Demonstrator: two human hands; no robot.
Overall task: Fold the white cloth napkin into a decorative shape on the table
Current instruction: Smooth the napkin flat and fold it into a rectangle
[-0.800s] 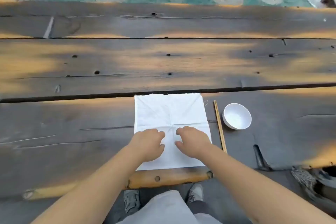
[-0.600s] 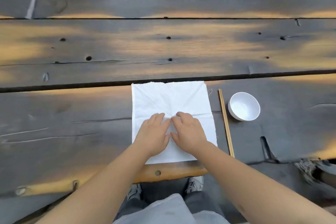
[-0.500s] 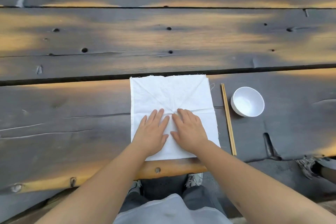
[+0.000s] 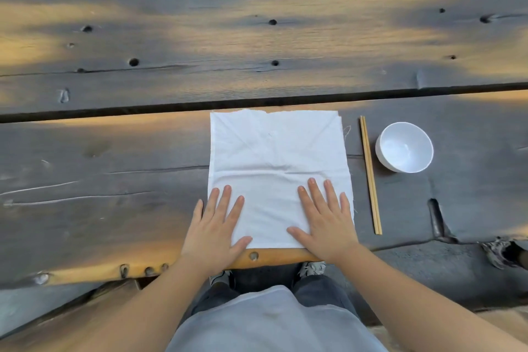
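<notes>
The white napkin [image 4: 274, 168] lies flat and spread open on the dark wooden table [image 4: 114, 168], right at the near edge, in front of the person. It looks like a square with creases running across it and out to the far corners.

The left hand [image 4: 215, 226] is pressed flat, palm down, on the napkin's 7 o'clock corner. Its fingers are straight and spread a little, and the outer ones rest on the bare wood just beside the cloth. The right hand [image 4: 324, 220] is pressed flat on the 5 o'clock corner, fingers straight and a bit apart. Neither hand has hold of anything; both just lie on top of the cloth.

At 3 o'clock from the napkin, a pair of wooden chopsticks [image 4: 370, 174] lies side by side, near the cloth but not touching it. Past them, still at 3 o'clock, sits a small white bowl [image 4: 404, 147]. It seems to be empty, though the glare makes that hard to tell.
</notes>
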